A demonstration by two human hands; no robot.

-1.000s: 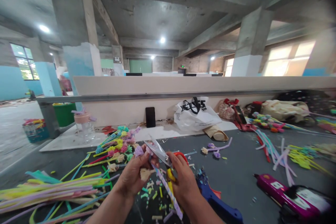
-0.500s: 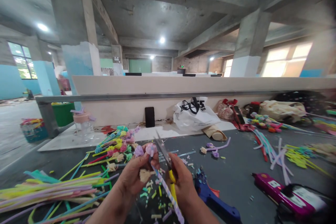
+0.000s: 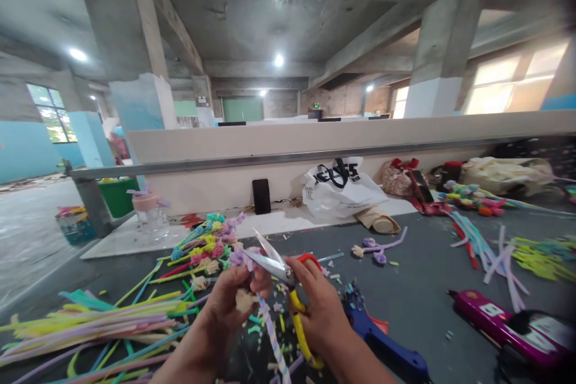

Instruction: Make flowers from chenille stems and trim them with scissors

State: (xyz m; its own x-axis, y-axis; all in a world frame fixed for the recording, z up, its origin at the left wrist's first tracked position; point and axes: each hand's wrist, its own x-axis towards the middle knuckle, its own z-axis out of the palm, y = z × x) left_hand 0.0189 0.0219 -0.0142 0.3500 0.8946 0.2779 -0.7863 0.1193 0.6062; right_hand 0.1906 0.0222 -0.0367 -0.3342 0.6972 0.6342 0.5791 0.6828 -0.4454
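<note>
My left hand [image 3: 234, 294] pinches a pipe-cleaner flower stem [image 3: 273, 339], striped in pale blue and lilac. Purple fuzzy blooms [image 3: 240, 258] show above its fingers, and a beige bloom [image 3: 246, 300] hangs below them. My right hand [image 3: 315, 300] is wrapped around scissors [image 3: 294, 300] with yellow and red handles. Their blades are parted, and one lies across the purple blooms; whether it touches them I cannot tell. Small clippings [image 3: 258, 324] are scattered on the dark table under both hands.
Loose pipe cleaners [image 3: 99, 330] lie in a heap at left, with finished flowers [image 3: 207, 246] behind. A blue glue gun [image 3: 382, 336] and a magenta one [image 3: 504, 318] lie at right. A phone [image 3: 261, 196] leans on the partition beside a white bag [image 3: 339, 189].
The scissors have opened and swung left, so their blades now lie over the purple blooms. The view has shifted slightly; my left hand keeps its hold on the stem.
</note>
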